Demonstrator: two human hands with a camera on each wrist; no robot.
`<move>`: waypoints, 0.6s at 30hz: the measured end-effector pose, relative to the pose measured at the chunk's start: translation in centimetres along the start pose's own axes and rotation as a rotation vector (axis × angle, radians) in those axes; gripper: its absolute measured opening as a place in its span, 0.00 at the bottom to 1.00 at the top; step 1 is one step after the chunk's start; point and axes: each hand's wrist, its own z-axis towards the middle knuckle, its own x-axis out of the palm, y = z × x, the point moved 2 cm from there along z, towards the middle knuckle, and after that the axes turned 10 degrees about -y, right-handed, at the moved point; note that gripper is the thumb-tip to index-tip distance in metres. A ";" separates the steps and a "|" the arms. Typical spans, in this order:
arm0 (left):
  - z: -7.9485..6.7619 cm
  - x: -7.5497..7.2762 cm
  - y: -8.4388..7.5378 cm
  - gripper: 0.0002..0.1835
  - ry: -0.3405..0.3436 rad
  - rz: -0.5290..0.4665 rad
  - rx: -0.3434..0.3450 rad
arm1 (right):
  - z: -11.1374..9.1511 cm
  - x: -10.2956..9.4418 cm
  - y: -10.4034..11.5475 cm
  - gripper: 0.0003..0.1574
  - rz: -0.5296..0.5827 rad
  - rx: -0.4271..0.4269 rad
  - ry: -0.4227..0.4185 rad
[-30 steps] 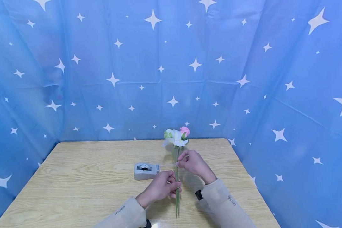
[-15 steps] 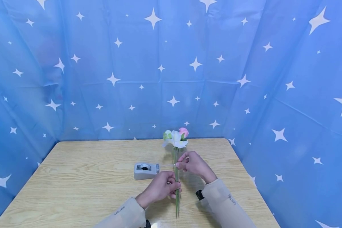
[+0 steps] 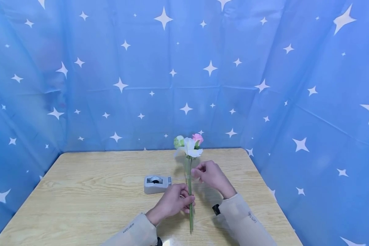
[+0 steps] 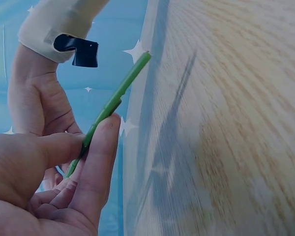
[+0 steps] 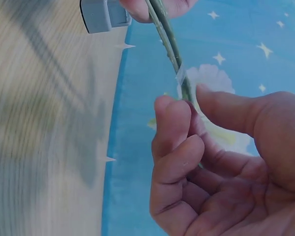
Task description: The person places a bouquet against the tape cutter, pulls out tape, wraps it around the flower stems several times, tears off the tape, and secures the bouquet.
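Three artificial flowers, white [image 3: 188, 147], pale green-white [image 3: 179, 141] and pink [image 3: 198, 138], stand bunched above green stems [image 3: 190, 218]. My left hand [image 3: 172, 201] pinches the lower stems between thumb and fingers; the cut end [image 4: 141, 60] sticks out past them in the left wrist view. Higher up, my right hand [image 3: 211, 176] has its thumb and curled fingers right at the stems, pinching at a strip of clear tape [image 5: 181, 74] that lies against them. Its fingertips partly hide the tape. A grey tape dispenser [image 3: 155, 189] sits just left of the stems.
A light wooden table [image 3: 80, 205] lies under the hands, its far edge against a blue curtain [image 3: 89, 78] with white stars. A black strap [image 3: 216, 209] hangs from the right sleeve.
My right hand has shifted slightly up and right, its fingers curling more. The tape strand stretching from the dispenser no longer shows. The flower heads have risen a little; my left hand stays put.
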 end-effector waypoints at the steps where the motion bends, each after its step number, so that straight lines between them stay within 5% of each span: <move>1: 0.0 0.0 0.0 0.04 -0.002 0.009 0.006 | -0.1 -0.1 0.2 0.13 0.003 -0.006 -0.010; 18: -0.2 0.2 -0.3 0.04 -0.050 0.047 0.027 | -1.4 1.4 1.8 0.13 -0.101 -0.091 -0.021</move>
